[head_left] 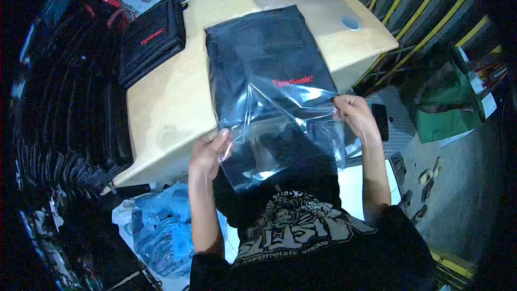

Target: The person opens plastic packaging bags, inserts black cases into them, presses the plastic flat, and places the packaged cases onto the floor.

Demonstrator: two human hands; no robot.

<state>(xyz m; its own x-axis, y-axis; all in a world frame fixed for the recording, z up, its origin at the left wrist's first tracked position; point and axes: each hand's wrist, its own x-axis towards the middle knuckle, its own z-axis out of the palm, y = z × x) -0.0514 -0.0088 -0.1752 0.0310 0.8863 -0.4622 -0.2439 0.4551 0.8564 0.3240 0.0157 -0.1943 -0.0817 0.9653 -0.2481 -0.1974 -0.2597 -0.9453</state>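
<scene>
Left hand (208, 155) and right hand (355, 116) pinch clear plastic (269, 121), black bag (264, 51) lying just beyond.

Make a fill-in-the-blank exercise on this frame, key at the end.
1. The flat black fabric bag before the hands bears the red word ____.
2. The left hand and right hand grip a clear glossy sleeve made of ____.
3. The crumpled translucent sheeting at lower left is coloured ____.

Missing words: ViewSonic; plastic; blue.

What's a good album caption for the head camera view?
Left hand and right hand hold clear plastic over a black ViewSonic case.
</scene>
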